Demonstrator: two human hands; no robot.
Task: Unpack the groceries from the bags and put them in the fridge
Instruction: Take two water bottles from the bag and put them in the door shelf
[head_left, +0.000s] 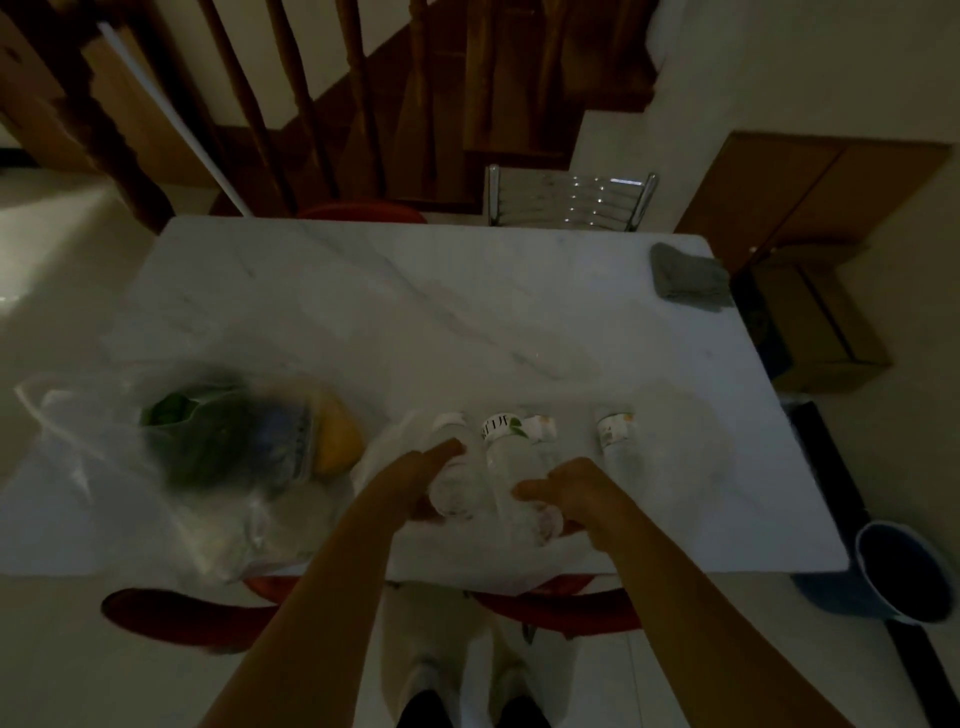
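Several clear water bottles lie on the white marble table (415, 291) near its front edge. My left hand (415, 478) is wrapped around the leftmost bottle (449, 467). My right hand (566, 493) grips the base of the middle bottle (506, 457), with another bottle just behind it. One more bottle (618, 441) lies apart to the right, untouched. A flattened clear plastic bag (395, 441) lies under the bottles. To the left sits a second clear plastic bag (171, 462) holding leafy greens (192, 426), a blue-grey item and a yellow item (337, 441). The picture is dim and blurred.
A folded grey cloth (685, 278) rests at the table's far right corner. Red chairs (176, 613) stand at the front edge and a metal chair (571, 197) at the back. A blue bucket (904, 571) and a cardboard box (821, 322) sit on the floor at the right. Wooden stairs rise behind.
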